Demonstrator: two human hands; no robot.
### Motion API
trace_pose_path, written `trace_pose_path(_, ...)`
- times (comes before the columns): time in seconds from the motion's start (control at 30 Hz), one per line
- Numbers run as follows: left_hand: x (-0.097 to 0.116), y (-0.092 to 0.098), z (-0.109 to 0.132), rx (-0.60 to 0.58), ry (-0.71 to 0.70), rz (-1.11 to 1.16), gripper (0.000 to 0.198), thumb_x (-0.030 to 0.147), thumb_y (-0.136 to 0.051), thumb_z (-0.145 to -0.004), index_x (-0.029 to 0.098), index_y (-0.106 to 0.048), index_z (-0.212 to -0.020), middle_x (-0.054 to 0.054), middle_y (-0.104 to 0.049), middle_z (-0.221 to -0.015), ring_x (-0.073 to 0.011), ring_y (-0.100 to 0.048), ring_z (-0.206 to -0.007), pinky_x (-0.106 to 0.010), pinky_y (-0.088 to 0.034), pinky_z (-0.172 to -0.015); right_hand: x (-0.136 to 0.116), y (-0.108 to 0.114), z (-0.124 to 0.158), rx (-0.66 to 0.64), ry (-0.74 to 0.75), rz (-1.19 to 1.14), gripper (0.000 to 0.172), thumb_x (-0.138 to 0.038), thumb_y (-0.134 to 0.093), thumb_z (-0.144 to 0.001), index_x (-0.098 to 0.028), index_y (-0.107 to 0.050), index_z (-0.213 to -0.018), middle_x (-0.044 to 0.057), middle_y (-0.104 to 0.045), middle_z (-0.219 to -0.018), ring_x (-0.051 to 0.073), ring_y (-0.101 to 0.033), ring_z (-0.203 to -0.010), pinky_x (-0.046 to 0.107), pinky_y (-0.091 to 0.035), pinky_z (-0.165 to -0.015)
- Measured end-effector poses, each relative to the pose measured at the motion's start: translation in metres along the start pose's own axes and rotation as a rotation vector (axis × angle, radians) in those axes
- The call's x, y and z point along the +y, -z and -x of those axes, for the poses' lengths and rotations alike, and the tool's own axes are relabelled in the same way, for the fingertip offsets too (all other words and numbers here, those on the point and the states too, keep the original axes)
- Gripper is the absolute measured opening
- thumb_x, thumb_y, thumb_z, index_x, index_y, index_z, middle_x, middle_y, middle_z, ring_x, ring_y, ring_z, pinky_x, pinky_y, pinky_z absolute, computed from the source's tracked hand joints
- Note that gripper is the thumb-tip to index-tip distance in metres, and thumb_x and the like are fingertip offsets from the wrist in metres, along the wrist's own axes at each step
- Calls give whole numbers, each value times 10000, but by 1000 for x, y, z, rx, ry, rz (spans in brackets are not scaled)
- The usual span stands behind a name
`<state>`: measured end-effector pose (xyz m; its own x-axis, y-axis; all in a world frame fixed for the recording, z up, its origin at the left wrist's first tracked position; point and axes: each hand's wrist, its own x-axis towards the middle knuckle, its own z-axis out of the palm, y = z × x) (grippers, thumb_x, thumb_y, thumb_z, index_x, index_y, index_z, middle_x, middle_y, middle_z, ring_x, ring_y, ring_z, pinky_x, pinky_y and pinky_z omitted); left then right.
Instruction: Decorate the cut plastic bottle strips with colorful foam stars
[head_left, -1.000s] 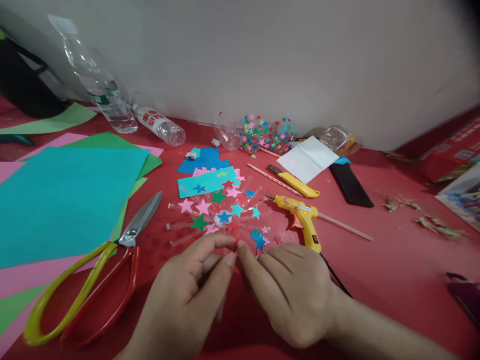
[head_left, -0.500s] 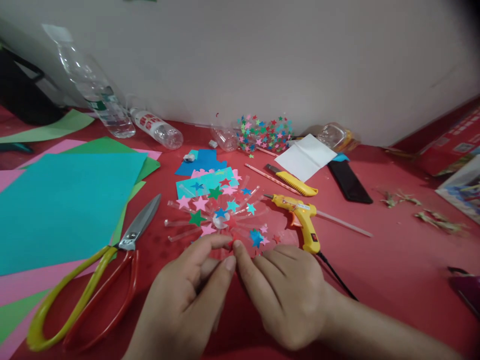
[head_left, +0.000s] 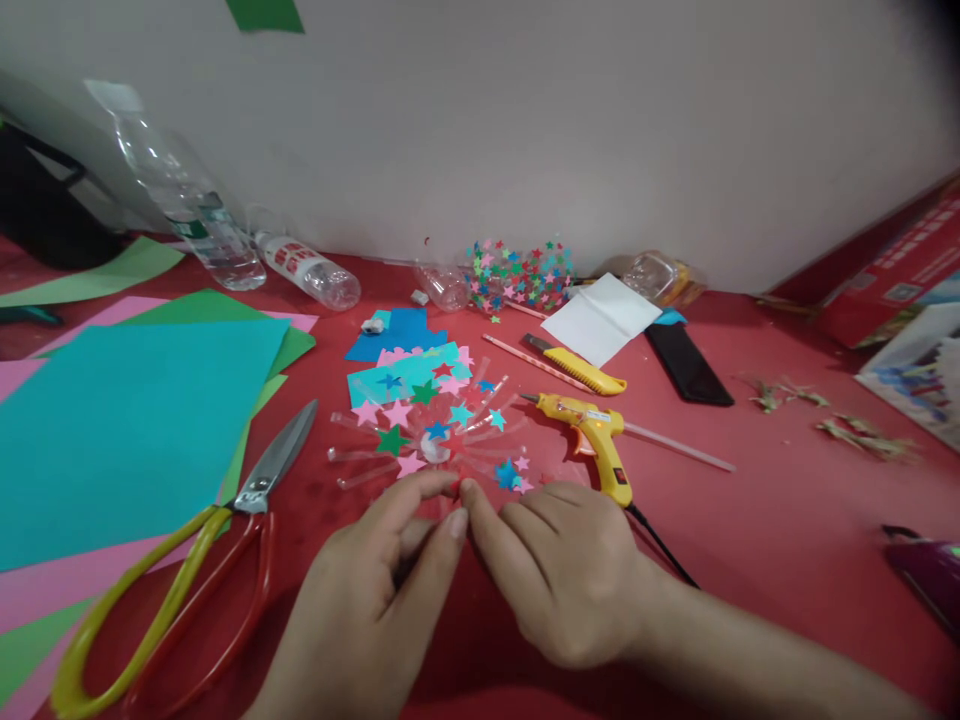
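Observation:
My left hand (head_left: 379,585) pinches a small red paper star (head_left: 459,487) between thumb and forefinger. My right hand (head_left: 570,575) is closed, its fingertips pressed against the star's other side. Most of the star is hidden by the fingers. Just beyond lies a clear plastic piece cut into splayed strips (head_left: 352,455), like a flower. Pink, green, blue and red paper stars sit on it, a green star (head_left: 392,441) among them. A yellow hot glue gun (head_left: 600,440) rests beyond my right hand, with a clear glue stick (head_left: 679,445) poking from its back.
Large scissors (head_left: 255,490) lie left beside coloured paper sheets (head_left: 142,430). Behind are a yellow utility knife (head_left: 585,370), a striped straw (head_left: 532,360), white paper (head_left: 602,318), a black phone (head_left: 688,365), clear bottles (head_left: 307,270) and a star-covered bottle (head_left: 517,275). A cord (head_left: 664,545) trails by my right wrist.
The camera view has tilted up slightly and shifted a little to the right. Both hands stay together at the red star, with hardly any change in their grip.

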<state>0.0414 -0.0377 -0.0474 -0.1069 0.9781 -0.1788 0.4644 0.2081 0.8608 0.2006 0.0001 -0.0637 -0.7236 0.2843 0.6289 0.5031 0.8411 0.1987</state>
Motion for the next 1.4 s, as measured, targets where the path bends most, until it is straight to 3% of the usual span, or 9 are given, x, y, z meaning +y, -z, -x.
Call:
trace_pose_path(0.13,-1,1,-3,-34,-34,16,387,474,-493,-839,198,-601,-1088,86,-455,-397,-119,-420,-386,-221,-340,-411,1,0,0,-20,-7,12,325,-63,-350,-892,30,-634,-1019,51,-609,-568,146,-518,-464,280,-311,-424)
trace_pose_path(0.5,5,-2,5,-34,86,172,394,507,-538,-802,221,-587,-1068,89,-402,-431,-106,-359,-391,-204,-274,-399,-1,-2,0,49,19,-11,328,-49,-345,-880,71,-618,-1017,65,-603,-557,157,-507,-438,305,-299,-391)
trace_pose_path(0.97,4,0,5,-34,65,141,394,499,-525,-820,195,-558,-1067,95,-395,-429,-104,-350,-410,-212,-270,-428,-2,-4,2,49,52,9,306,-51,-364,-880,75,-608,-1016,70,-605,-568,145,-502,-431,292,-305,-378)
trace_pose_path(1.4,-4,-1,-1,21,-107,30,299,431,-499,-854,211,-622,-1014,68,-499,-445,-128,-468,-405,-220,-376,-425,11,3,-3,19,-204,-129,156,-179,-475,-922,-86,-587,-979,-18,-620,-591,108,-532,-464,270,-312,-449)
